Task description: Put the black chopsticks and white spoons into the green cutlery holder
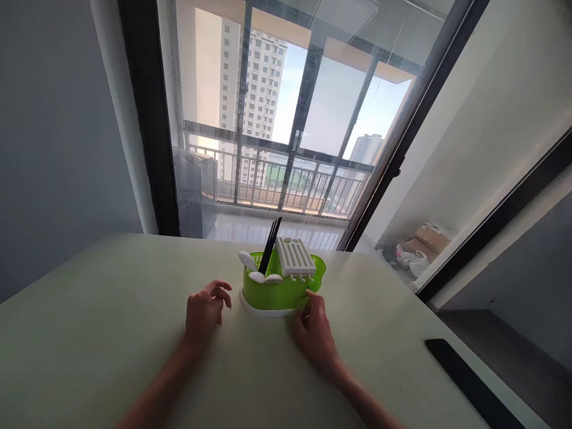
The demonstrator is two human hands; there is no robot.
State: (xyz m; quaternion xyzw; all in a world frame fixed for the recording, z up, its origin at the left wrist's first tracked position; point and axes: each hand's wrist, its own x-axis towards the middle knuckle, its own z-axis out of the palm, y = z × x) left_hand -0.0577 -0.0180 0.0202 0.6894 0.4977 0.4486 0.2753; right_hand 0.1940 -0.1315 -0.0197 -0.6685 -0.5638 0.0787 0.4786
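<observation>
A green cutlery holder (279, 293) on a white base stands on the pale table (102, 322). It carries white spoons (250, 265), black chopsticks (270, 250) and a white slotted insert (294, 257). My left hand (204, 313) rests on the table just left of the holder, fingers loosely curled, holding nothing. My right hand (315, 330) lies at the holder's right front, fingertips touching its green wall and base.
A dark flat object (469, 381) lies near the table's right edge. Behind the table is a large glass sliding door (286, 119) onto a balcony. Cardboard and bags (420, 247) lie on the floor at the right.
</observation>
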